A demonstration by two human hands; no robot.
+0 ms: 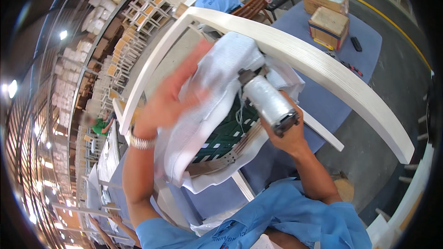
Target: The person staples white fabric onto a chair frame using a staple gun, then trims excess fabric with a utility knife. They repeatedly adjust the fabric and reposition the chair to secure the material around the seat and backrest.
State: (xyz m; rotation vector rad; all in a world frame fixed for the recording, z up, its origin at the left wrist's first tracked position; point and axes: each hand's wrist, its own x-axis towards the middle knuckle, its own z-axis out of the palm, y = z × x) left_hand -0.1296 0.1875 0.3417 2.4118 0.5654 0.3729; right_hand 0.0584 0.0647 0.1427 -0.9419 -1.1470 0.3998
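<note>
Two hands at a white chair frame (318,71), right hand (288,133) grip holding wrap roll (267,100), left hand (168,101) open, flat on white foam sheet (217,87).

The chair frame (318,71) was wood painted matt off-white, its curved rail finely ribbed. The padding sheet (217,78) draped over it looked like soft white foam or cloth with a ridged weave, though motion blur made this uncertain. The roll of wrap (267,99) was glossy clear plastic film. The seat webbing (224,138) was dark green woven strap.
</note>
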